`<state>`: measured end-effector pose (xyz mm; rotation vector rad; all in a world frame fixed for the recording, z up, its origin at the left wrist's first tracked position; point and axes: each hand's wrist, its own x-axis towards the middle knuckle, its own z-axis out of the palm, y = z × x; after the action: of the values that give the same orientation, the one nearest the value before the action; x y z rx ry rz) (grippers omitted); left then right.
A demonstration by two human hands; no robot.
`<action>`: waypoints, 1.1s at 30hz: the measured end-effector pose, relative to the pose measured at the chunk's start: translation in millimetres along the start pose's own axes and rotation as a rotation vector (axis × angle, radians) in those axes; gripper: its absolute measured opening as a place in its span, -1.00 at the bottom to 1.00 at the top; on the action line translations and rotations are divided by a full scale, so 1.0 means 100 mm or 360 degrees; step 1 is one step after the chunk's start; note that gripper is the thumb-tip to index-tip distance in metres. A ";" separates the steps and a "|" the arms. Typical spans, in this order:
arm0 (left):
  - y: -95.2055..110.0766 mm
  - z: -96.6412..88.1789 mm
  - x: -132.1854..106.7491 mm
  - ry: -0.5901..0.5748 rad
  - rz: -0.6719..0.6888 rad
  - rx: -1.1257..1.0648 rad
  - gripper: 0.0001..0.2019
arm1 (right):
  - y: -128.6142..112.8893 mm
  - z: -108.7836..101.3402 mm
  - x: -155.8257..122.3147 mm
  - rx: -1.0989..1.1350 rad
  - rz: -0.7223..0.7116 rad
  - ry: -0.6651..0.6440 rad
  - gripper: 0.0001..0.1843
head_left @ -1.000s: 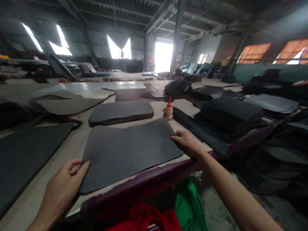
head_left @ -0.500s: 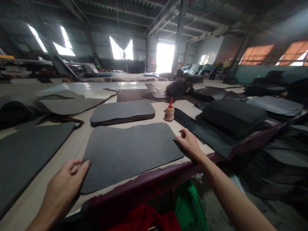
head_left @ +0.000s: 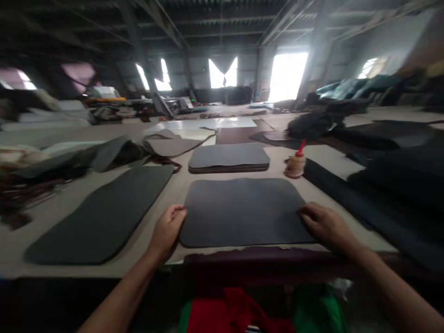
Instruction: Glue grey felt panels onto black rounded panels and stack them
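Note:
A dark grey mat (head_left: 243, 212) with rounded corners lies flat near the table's front edge. My left hand (head_left: 169, 229) pinches its left edge, thumb and fingers drawn together. At the opposite edge, my right hand (head_left: 326, 225) is closed on the mat's right side, fingers curled. Just behind it sits a neat stack of similar grey mats (head_left: 229, 156). A squat glue bottle (head_left: 295, 165) with a red pointed nozzle stands beyond my right hand. Left of my left hand rests another dark mat (head_left: 104, 215).
Black sheet material (head_left: 347, 203) stretches along the right of the pale table (head_left: 154, 243). Grey scraps (head_left: 114, 152) lie at the back left, and a dark bundle (head_left: 308, 126) lies at the back right. Dark red cloth (head_left: 249, 263) hangs at the front edge.
The view has swung left, so the table's contents appear further right. My right hand's fingers have closed at the mat's right edge. My left hand stays at its left edge.

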<state>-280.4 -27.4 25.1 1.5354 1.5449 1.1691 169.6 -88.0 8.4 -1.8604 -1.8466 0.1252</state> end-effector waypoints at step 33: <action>-0.20 -0.04 0.04 0.0086 0.0246 0.0592 -0.69 | 0.06 -0.09 0.10 0.0025 0.0286 -0.0212 -0.45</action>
<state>-292.4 -22.8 9.0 1.9061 1.7807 1.0537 179.3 -80.3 16.5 -2.0484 -1.7546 0.3326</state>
